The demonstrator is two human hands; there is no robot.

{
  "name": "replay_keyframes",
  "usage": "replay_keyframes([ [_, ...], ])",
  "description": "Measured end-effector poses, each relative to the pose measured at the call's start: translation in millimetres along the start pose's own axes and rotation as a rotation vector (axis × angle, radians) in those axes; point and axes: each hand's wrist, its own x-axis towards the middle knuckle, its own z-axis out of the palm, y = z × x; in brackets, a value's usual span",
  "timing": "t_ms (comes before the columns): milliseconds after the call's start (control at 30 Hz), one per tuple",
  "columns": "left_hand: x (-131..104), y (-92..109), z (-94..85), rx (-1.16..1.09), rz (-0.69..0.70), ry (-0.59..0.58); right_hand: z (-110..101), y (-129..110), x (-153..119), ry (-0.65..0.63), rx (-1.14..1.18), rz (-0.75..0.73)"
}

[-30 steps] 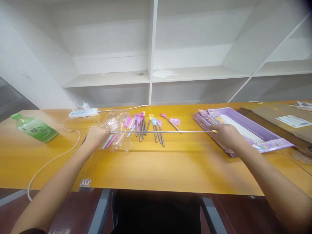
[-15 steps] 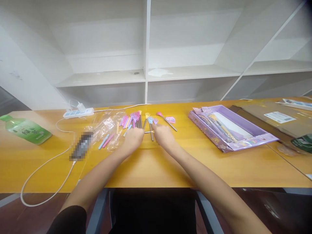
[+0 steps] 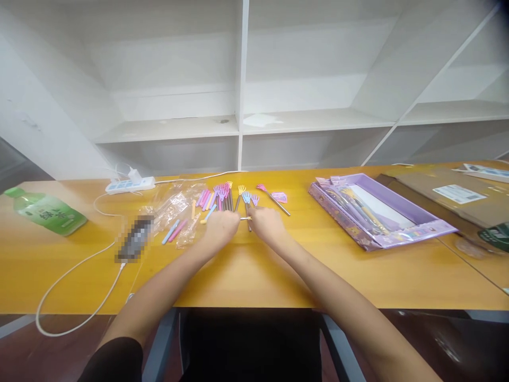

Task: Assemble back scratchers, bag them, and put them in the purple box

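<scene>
My left hand is closed around one end of a back scratcher, with a yellow tip poking out on its left. Opposite it, my right hand is closed on the other end; its fingers hide the head. A short bit of the metal rod shows between the two fists. Just beyond them lie several back scratchers with hand-shaped heads, among them a yellow one, a blue one and a pink one. Coloured handle sleeves lie to the left, some near crumpled clear plastic.
To the right stands a purple tray holding wrapped items, beside a cardboard box. Leftward are a green bottle, a blurred-out device on a white cable, and a power strip. White shelving rises behind the table.
My hands still hold the back scratcher level between them. The yellow tip now shows left of my left hand, and the visible rod between the fists is shorter.
</scene>
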Motion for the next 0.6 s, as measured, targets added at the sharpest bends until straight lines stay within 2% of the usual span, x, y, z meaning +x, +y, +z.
replay_keyframes([
  [167,-3,-3,11.2,-0.033,0.073,0.124,4,3,-3,-0.003,0.009,0.022],
  [233,-3,-8,16.0,-0.032,0.176,0.159,5,4,-3,-0.01,0.015,0.032],
  [333,0,-14,19.7,0.014,0.32,0.129,5,5,-4,-0.025,0.013,0.043],
  [500,0,-15,12.9,0.09,0.345,0.115,3,5,-6,-0.031,-0.011,0.02],
  [600,-4,-28,6.2,0.068,0.385,0.146,0,16,-11,-0.032,-0.028,0.0],
])
